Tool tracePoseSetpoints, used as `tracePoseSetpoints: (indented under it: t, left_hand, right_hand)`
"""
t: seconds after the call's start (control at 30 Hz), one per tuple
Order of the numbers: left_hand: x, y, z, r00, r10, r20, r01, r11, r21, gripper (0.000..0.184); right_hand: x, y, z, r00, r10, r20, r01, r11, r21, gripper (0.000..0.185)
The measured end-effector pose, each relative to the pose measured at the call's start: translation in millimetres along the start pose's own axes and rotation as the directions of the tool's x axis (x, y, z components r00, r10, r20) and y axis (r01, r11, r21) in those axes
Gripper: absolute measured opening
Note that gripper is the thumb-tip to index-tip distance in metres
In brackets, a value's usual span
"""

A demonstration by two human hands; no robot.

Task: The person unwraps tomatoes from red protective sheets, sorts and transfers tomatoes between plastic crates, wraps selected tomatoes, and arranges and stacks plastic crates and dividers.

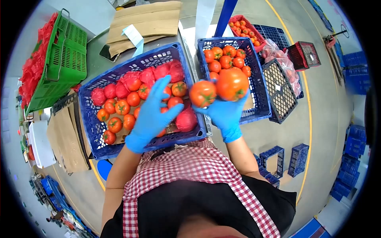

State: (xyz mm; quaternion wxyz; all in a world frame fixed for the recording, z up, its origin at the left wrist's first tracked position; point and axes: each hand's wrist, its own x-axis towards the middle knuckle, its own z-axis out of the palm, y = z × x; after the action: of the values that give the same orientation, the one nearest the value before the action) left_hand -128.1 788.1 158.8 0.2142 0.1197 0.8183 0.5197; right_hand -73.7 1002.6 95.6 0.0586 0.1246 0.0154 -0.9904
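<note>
My left hand (pixel 150 116), in a blue glove, is over the large blue crate (pixel 88 126) with its fingers apart and nothing in them. Beneath it lie loose red tomatoes (pixel 122 107) and several wrapped in red netting (pixel 127 80). My right hand (pixel 227 115), also gloved, is closed on two tomatoes: a larger one (pixel 232 84) and a smaller one (pixel 203 94) beside it. They are held above the near left edge of a second blue crate (pixel 260 85), where more tomatoes (pixel 226 61) lie.
To the left stands a green crate (pixel 67 59) heaped with red netting (pixel 36 69). Flat cardboard (pixel 143 23) lies behind the large crate. At the right are a black crate (pixel 279 89), bagged produce (pixel 283 61) and a red crate of tomatoes (pixel 260 44). Blue crates (pixel 298 160) stand on the floor.
</note>
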Motion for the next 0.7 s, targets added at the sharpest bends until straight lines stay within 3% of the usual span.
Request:
tracePoseSetpoints:
  t: [0.03, 0.1, 0.17, 0.2, 0.23, 0.3, 0.37, 0.43, 0.5, 0.57, 0.6, 0.63, 0.67, 0.7]
  left_hand:
    - [1, -16, -8, 0.996, 0.062, -0.071, -0.058, 0.997, 0.059, 0.072]
    - [-3, -53, -33, 0.980, 0.024, -0.198, -0.009, 0.997, 0.074, 0.062]
    - [-9, -113, -67, 0.952, -0.019, -0.306, 0.085, 0.976, 0.201, 0.057]
    - [-15, -154, -86, 0.936, 0.036, -0.351, 0.090, 0.938, 0.335, 0.059]
    - [-22, -177, -102, 0.917, -0.106, -0.386, 0.247, 0.908, 0.339, 0.064]
    - [-34, -236, -130, 0.897, -0.078, -0.434, 0.328, 0.775, 0.539, 0.070]
    - [-39, -243, -139, 0.891, -0.129, -0.434, 0.346, 0.814, 0.467, 0.076]
    - [-42, -265, -140, 0.871, -0.165, -0.463, 0.407, 0.772, 0.489, 0.077]
    - [-41, -248, -132, 0.848, -0.168, -0.502, 0.436, 0.758, 0.484, 0.081]
    - [-29, -234, -128, 0.857, -0.130, -0.499, 0.421, 0.735, 0.531, 0.084]
    - [-23, -229, -124, 0.864, -0.113, -0.490, 0.408, 0.727, 0.552, 0.086]
    - [-15, -225, -116, 0.857, -0.158, -0.491, 0.455, 0.680, 0.575, 0.089]
    - [-8, -222, -109, 0.848, -0.204, -0.490, 0.496, 0.630, 0.598, 0.091]
    - [-24, -230, -129, 0.845, -0.235, -0.480, 0.516, 0.593, 0.618, 0.093]
  right_hand:
    - [1, -14, -14, 0.991, -0.124, -0.045, 0.125, 0.992, 0.020, 0.097]
    - [1, -51, -47, 0.959, -0.275, -0.065, 0.265, 0.955, -0.129, 0.097]
    - [-9, -87, -92, 0.956, -0.265, -0.127, 0.247, 0.959, -0.141, 0.097]
    - [-13, -102, -117, 0.937, -0.280, -0.207, 0.236, 0.948, -0.215, 0.096]
    - [-15, -113, -139, 0.913, -0.294, -0.282, 0.213, 0.934, -0.287, 0.095]
    - [-12, -127, -171, 0.782, -0.325, -0.532, 0.159, 0.929, -0.334, 0.093]
    - [-4, -138, -218, 0.658, -0.368, -0.657, 0.126, 0.914, -0.386, 0.092]
    - [10, -137, -232, 0.535, -0.342, -0.772, 0.171, 0.939, -0.298, 0.090]
    - [12, -157, -266, 0.623, -0.291, -0.726, 0.097, 0.950, -0.298, 0.081]
    - [28, -173, -254, 0.597, -0.387, -0.703, 0.164, 0.917, -0.365, 0.068]
    - [37, -181, -244, 0.633, -0.430, -0.644, 0.148, 0.884, -0.444, 0.056]
    - [47, -171, -207, 0.641, -0.503, -0.580, 0.092, 0.801, -0.592, 0.047]
    - [56, -162, -176, 0.720, -0.520, -0.460, 0.077, 0.718, -0.691, 0.044]
    - [54, -109, -126, 0.777, -0.550, -0.306, 0.111, 0.598, -0.794, 0.042]
